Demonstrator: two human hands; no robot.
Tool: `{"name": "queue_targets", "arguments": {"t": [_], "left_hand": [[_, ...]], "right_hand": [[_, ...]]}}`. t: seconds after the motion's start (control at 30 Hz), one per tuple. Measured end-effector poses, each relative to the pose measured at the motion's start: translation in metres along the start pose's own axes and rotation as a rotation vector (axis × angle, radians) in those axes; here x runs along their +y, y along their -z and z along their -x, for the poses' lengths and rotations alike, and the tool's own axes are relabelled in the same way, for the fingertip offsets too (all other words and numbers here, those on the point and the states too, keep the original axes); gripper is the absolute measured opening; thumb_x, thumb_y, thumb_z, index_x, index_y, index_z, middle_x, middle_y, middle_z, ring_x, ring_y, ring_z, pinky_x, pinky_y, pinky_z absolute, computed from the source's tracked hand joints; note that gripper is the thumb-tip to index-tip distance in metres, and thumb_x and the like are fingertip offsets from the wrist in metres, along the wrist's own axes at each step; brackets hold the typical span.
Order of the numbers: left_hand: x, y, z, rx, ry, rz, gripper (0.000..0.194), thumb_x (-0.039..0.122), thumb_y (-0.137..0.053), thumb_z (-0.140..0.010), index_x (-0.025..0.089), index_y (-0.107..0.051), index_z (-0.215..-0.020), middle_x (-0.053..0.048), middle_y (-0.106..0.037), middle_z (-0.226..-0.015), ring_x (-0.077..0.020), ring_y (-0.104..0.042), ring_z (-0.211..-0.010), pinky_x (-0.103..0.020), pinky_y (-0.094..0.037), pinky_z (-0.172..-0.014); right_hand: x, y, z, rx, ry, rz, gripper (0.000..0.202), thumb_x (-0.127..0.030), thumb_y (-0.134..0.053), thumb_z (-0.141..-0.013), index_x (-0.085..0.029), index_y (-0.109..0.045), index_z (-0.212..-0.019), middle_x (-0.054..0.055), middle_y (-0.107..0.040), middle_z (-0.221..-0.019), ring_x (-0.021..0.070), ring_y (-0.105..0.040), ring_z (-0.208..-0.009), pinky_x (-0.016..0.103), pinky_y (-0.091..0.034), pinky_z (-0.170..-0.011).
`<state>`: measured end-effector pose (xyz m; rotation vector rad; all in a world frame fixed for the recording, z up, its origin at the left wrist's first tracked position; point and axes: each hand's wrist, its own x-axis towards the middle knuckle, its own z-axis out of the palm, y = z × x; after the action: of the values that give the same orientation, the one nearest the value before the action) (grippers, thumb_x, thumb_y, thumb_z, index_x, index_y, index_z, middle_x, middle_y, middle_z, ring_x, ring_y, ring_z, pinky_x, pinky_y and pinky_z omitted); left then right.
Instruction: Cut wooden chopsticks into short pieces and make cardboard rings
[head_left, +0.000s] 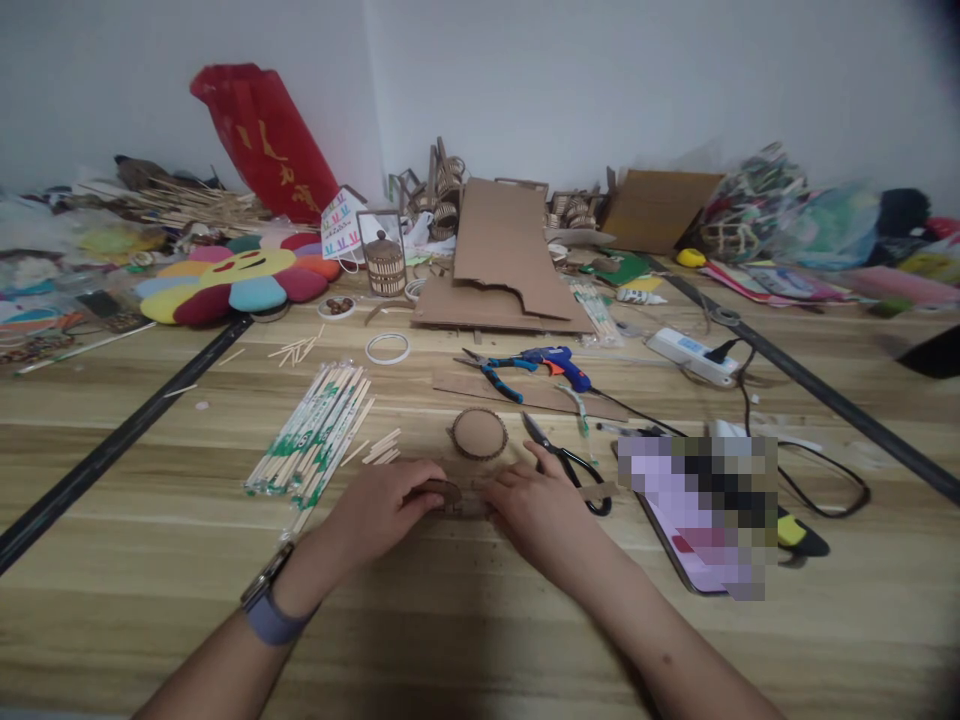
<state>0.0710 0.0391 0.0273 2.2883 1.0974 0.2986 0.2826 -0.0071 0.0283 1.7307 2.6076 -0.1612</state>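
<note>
A narrow brown cardboard strip (pixel 452 494), curled at its left end, runs low over the table between my hands. My left hand (pixel 390 508) is closed, pinching the curled end between thumb and fingers. Bent over the strip farther right is my right hand (pixel 536 515), its fingertips closed on it; part of the strip is hidden beneath, and its tail shows past the hand. Just beyond both hands lies a round cardboard disc with a dark braided rim (pixel 480 434). Black-handled scissors (pixel 566 455) lie beside my right hand, partly covered by its fingers.
Packaged chopsticks (pixel 315 430) and short cut sticks (pixel 382 446) lie left. Pliers (pixel 499 372), a blue glue gun (pixel 562 365) and its cord are farther back. A phone (pixel 686 560) and power strip (pixel 690 355) sit right. Cardboard sheets (pixel 502 240) and a small stick-built bucket (pixel 385 268) stand behind.
</note>
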Motion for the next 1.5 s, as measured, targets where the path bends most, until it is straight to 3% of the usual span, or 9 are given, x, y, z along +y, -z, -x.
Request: {"name": "queue_targets", "arguments": {"t": [0.77,0.97,1.1,1.27,1.37,1.5], "left_hand": [[0.001,-0.005,0.000,-0.054,-0.028,-0.105,0.018,0.025,-0.048,-0.092,0.024,-0.064,-0.098,-0.001,-0.073,-0.092,-0.0193,-0.066,-0.085,-0.027,-0.042,-0.070],[0.002,-0.007,0.000,-0.039,-0.036,-0.117,0.017,0.024,-0.047,-0.092,0.023,-0.063,-0.094,-0.001,-0.072,-0.089,-0.0198,-0.066,-0.083,-0.027,-0.042,-0.069],[0.002,-0.008,-0.001,-0.016,-0.049,-0.129,0.014,0.023,-0.047,-0.093,0.023,-0.062,-0.092,-0.002,-0.072,-0.089,-0.0201,-0.066,-0.082,-0.027,-0.043,-0.068],[0.004,-0.015,-0.001,0.055,-0.048,-0.103,0.015,0.020,-0.047,-0.092,0.022,-0.057,-0.103,-0.006,-0.071,-0.100,-0.0229,-0.066,-0.093,-0.032,-0.047,-0.076],[0.004,-0.017,0.000,0.045,-0.015,-0.104,0.016,0.018,-0.050,-0.090,0.021,-0.054,-0.105,-0.008,-0.070,-0.103,-0.0246,-0.065,-0.098,-0.034,-0.048,-0.080],[0.001,-0.010,0.002,0.034,-0.018,-0.121,0.023,0.015,-0.058,-0.082,0.020,-0.052,-0.105,-0.009,-0.067,-0.108,-0.0252,-0.062,-0.103,-0.036,-0.047,-0.086]], "right_hand": [[-0.001,0.001,0.000,-0.016,-0.011,-0.009,0.021,-0.009,-0.054,-0.088,-0.021,-0.071,-0.092,0.006,-0.075,-0.093,0.0217,-0.066,-0.095,0.047,-0.021,-0.111],[-0.001,0.004,0.001,-0.006,-0.001,-0.066,0.016,-0.022,-0.068,-0.084,-0.021,-0.070,-0.099,0.007,-0.074,-0.097,0.0244,-0.065,-0.098,0.048,-0.022,-0.110],[-0.006,0.002,0.001,0.148,-0.057,-0.145,0.024,-0.031,-0.071,-0.083,-0.020,-0.068,-0.105,0.009,-0.073,-0.099,0.0262,-0.064,-0.101,0.048,-0.025,-0.108],[-0.020,-0.012,-0.005,0.373,0.017,-0.319,0.026,-0.016,-0.060,-0.089,-0.022,-0.061,-0.114,0.005,-0.072,-0.102,0.0198,-0.063,-0.100,0.037,-0.032,-0.102],[-0.025,-0.018,-0.010,0.394,0.009,-0.337,0.025,-0.011,-0.057,-0.088,-0.021,-0.061,-0.111,0.005,-0.071,-0.100,0.0194,-0.063,-0.096,0.034,-0.037,-0.094],[-0.023,-0.019,-0.016,0.291,-0.029,-0.368,0.018,-0.011,-0.059,-0.086,-0.019,-0.062,-0.102,0.005,-0.070,-0.097,0.0210,-0.062,-0.093,0.033,-0.038,-0.085]]}}
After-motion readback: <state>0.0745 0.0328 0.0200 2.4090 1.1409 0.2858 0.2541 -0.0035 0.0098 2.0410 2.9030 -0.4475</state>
